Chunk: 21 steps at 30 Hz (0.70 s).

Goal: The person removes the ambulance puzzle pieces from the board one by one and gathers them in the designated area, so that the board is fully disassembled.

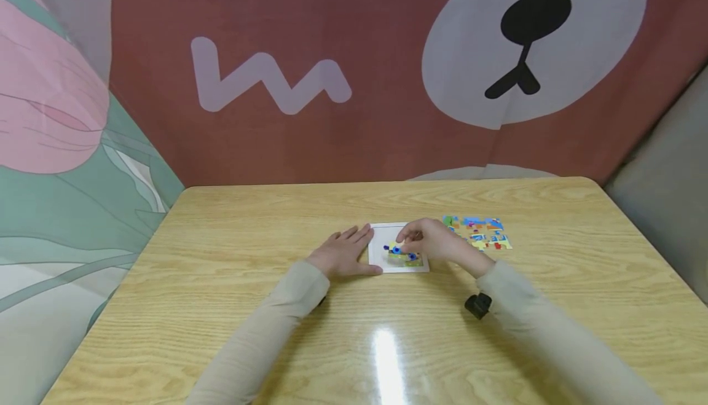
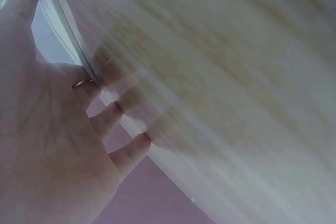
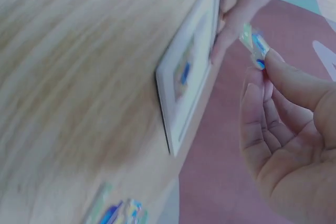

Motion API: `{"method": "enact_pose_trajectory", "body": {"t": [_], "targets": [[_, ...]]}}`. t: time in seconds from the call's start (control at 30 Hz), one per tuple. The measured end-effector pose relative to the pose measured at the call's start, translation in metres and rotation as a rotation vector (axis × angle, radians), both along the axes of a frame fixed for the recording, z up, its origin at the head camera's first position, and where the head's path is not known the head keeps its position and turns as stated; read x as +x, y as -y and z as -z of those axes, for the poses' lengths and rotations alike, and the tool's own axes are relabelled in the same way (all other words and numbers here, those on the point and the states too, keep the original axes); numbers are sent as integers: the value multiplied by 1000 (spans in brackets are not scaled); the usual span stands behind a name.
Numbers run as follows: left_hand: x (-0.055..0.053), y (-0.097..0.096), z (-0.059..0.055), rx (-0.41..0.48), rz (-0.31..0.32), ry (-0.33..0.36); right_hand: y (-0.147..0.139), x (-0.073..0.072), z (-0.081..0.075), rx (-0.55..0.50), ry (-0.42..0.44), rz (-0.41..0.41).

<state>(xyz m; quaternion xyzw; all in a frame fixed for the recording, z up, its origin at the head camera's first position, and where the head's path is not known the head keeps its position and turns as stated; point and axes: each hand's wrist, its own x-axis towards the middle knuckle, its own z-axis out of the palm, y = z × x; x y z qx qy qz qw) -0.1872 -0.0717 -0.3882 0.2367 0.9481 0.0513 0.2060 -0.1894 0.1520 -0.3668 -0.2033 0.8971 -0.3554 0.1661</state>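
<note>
A white puzzle frame [image 1: 401, 270] lies on the table, with a few colourful joined pieces [image 1: 412, 263] in its lower right part. My left hand [image 1: 344, 254] rests at the frame's left edge, fingers spread and thumb along the lower left corner. Over the frame, my right hand [image 1: 432, 240] pinches a small puzzle piece [image 3: 259, 45] between thumb and fingertips. In the right wrist view this piece, with blue and pale green on it, is held up off the frame. The left wrist view shows the left palm [image 2: 47, 129] against the frame's side.
Several loose puzzle pieces [image 1: 480, 233] are laid out on the wooden table [image 1: 265, 220] to the right of the frame, partly behind the right hand. A curtain with a printed bear [image 1: 387, 134] hangs behind the table's far edge. A grey surface [image 1: 664, 177] stands at the right.
</note>
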Motion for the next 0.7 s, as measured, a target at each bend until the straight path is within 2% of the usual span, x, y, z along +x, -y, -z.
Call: {"method": "enact_pose_trajectory", "body": {"t": [0.37,0.7], "targets": [[0,0,0,-6,7,5,-31,9,-13,-85,-11,36],[-1,1,1,-7,7,6,-65,16,-23,-86,-13,92]]}}
